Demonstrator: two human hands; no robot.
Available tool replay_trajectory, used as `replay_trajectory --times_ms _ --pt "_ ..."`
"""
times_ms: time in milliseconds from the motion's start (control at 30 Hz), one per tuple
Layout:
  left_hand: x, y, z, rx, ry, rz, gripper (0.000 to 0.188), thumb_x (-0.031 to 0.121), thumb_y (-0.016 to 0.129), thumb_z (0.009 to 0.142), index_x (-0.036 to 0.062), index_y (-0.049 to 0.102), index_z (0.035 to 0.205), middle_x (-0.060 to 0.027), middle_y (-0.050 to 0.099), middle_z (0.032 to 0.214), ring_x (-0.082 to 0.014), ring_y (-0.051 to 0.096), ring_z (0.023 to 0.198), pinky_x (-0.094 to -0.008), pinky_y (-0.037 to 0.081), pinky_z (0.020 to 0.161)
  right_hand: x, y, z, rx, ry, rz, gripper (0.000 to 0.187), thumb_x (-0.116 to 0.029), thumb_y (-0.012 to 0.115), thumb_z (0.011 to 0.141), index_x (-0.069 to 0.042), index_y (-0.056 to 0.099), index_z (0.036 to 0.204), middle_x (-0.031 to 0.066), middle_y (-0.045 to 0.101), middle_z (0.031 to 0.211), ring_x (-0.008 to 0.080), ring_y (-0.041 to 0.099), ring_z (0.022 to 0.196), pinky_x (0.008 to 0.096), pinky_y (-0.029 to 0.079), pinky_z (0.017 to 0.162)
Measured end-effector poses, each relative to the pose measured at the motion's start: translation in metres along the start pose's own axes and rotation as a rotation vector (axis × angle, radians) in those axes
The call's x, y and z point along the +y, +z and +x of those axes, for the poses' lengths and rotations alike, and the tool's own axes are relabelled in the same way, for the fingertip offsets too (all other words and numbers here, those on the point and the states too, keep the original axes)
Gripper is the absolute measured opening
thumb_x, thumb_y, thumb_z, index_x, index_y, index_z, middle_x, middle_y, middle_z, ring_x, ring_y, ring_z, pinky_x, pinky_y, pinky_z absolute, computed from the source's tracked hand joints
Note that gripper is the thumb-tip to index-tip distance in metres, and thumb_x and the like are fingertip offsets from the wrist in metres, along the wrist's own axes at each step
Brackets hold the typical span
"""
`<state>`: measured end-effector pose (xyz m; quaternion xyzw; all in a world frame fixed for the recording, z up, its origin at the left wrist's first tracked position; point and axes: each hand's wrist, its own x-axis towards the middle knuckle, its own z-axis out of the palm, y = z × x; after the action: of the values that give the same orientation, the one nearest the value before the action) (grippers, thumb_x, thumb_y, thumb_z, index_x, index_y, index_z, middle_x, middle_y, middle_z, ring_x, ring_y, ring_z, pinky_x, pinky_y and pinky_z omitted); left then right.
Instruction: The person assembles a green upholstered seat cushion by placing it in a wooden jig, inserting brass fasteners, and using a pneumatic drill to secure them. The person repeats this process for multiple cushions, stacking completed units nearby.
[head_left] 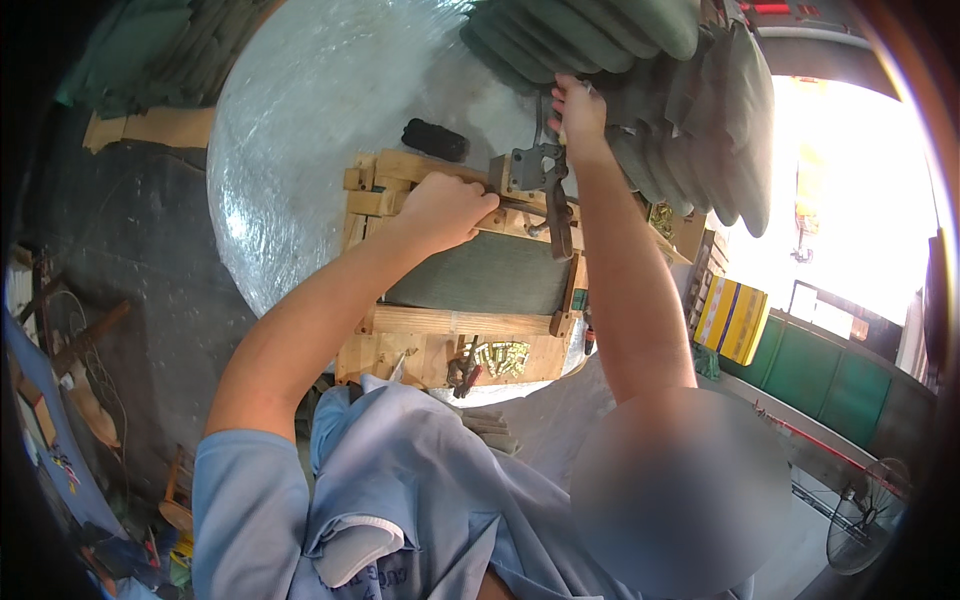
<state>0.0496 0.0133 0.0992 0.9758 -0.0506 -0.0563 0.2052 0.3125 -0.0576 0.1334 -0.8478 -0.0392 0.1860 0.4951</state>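
Observation:
A wooden frame [450,320] holds a flat dark green-grey panel [480,272]. On its far bar sits a dark metal lever clamp [530,168], with a long flat arm pointing toward me. My left hand [445,212] rests on the far bar, left of the clamp, its fingers curled beside a dark rod; what lies under them is hidden. Beyond the clamp, my right hand [580,115] is closed at the upright lever, its fingers curled around the far end. A black bundle [436,140] lies just past the frame.
The frame stands on a large round surface wrapped in shiny plastic film [290,150]. Stacked grey-green pads [690,120] crowd the far right. Pliers [465,368] and small yellowish metal pieces [500,358] lie on the near wooden board. A yellow box [732,318] stands at right.

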Motion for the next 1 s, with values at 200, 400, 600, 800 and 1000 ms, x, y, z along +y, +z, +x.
replay_trajectory --times_ms 200,400,600,800,1000 --pt "-0.002 0.000 0.004 0.014 0.021 -0.027 0.033 0.034 0.080 0.094 0.0132 0.069 0.118 -0.0059 0.076 0.108 -0.0264 0.078 0.099 -0.0417 0.062 0.081 -0.021 -0.009 -0.009 -0.371 0.342 0.126 0.095 -0.049 0.069 0.093 -0.003 0.035 0.168 0.0273 0.066 0.136 0.0400 0.074 0.103 0.0487 0.059 0.088" --pt "-0.004 0.003 0.006 -0.051 0.003 -0.050 0.039 0.036 0.080 0.093 0.0140 0.066 0.121 -0.0042 0.074 0.109 -0.0274 0.077 0.097 -0.0431 0.062 0.077 -0.012 -0.004 -0.006 -0.408 0.330 0.154 0.080 -0.038 0.066 0.096 0.005 0.038 0.157 0.0246 0.071 0.110 0.0293 0.071 0.080 0.0400 0.059 0.068" --pt "-0.007 0.008 0.006 -0.054 0.019 -0.074 0.042 0.035 0.083 0.090 0.0128 0.066 0.122 -0.0046 0.074 0.108 -0.0280 0.077 0.093 -0.0427 0.062 0.075 -0.005 -0.004 0.000 -0.394 0.341 0.109 0.070 -0.038 0.064 0.096 0.000 0.045 0.151 0.0251 0.071 0.115 0.0317 0.072 0.086 0.0400 0.060 0.069" --pt "-0.010 0.001 0.005 -0.045 0.041 -0.049 0.038 0.033 0.081 0.092 0.0133 0.067 0.121 -0.0047 0.075 0.109 -0.0274 0.077 0.097 -0.0423 0.062 0.078 0.001 0.002 0.004 -0.194 0.126 0.023 0.048 -0.030 0.060 0.102 -0.004 0.061 0.142 0.0193 0.074 0.128 0.0343 0.076 0.099 0.0433 0.063 0.083" --pt "-0.011 0.006 0.000 -0.007 0.051 -0.011 0.039 0.035 0.082 0.092 0.0147 0.066 0.121 -0.0044 0.075 0.108 -0.0275 0.077 0.098 -0.0436 0.061 0.078 -0.013 -0.005 -0.009 -0.008 -0.113 -0.031 0.034 -0.025 0.068 0.102 -0.003 0.074 0.127 0.0133 0.076 0.122 0.0301 0.077 0.093 0.0430 0.063 0.073"
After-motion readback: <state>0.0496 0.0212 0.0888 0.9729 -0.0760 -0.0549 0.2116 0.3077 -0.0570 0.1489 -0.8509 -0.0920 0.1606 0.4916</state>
